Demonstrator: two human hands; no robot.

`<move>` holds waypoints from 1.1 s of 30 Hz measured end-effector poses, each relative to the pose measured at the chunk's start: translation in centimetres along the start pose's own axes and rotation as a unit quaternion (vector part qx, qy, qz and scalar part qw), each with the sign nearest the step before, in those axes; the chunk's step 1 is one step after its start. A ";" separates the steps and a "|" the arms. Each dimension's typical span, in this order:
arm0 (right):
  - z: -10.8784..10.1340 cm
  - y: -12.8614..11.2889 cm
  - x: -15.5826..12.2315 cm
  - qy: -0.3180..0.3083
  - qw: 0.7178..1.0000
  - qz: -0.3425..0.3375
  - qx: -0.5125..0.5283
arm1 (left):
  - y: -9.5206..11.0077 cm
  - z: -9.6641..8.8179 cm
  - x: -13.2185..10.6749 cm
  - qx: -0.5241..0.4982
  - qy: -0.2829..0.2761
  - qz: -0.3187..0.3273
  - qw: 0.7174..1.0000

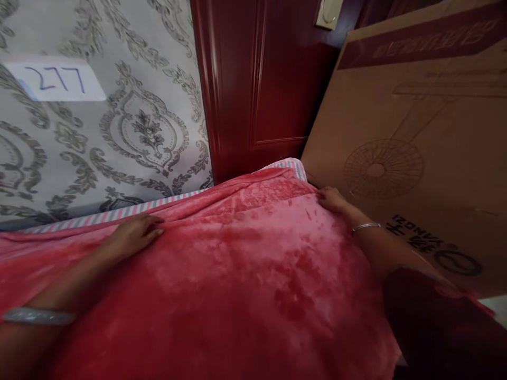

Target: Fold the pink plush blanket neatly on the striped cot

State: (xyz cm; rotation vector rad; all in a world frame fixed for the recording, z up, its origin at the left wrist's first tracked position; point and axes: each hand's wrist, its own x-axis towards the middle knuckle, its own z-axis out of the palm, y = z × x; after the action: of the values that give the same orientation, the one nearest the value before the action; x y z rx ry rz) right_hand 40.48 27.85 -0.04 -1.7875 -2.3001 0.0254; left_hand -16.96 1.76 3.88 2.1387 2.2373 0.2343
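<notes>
A red plush blanket (237,274) is spread over a bed, its pile marked with lighter and darker patches. My left hand (137,232) lies on the blanket near its wall-side edge, thumb and fingers apart, a wide bangle on that wrist. At the right side by the far corner, my right hand (332,199) has its fingers curled at the blanket's edge; the fingertips are partly hidden. Beneath the blanket, a striped pink, grey and white sheet (295,166) shows at the far corner and along the wall.
Patterned wallpaper (146,126) with a paper marked 277 (61,80) borders the bed's far side. Behind the corner is a dark red door (281,79). A large cardboard box (443,132) printed with a fan stands close along the right.
</notes>
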 end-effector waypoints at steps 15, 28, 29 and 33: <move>0.9 -1.9 2.7 0.135 0.975 0.142 0.104 | 1.3 1.7 1.4 0.059 0.052 -0.082 0.994; 1.3 -0.7 2.4 0.102 0.971 0.131 0.174 | 0.4 2.3 1.8 0.023 0.066 -0.061 0.996; 0.6 -0.5 1.9 0.086 0.971 0.124 0.184 | 0.4 2.2 1.8 0.023 0.064 -0.059 0.996; -1.8 1.4 -1.4 0.004 0.974 0.118 0.191 | 0.5 1.9 2.0 0.029 0.052 -0.053 0.997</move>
State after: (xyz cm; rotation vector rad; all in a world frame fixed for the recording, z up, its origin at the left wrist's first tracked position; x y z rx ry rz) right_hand 42.44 26.59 1.24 -1.8296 -1.8983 0.4656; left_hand -16.35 3.89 2.19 2.0724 2.4352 0.2866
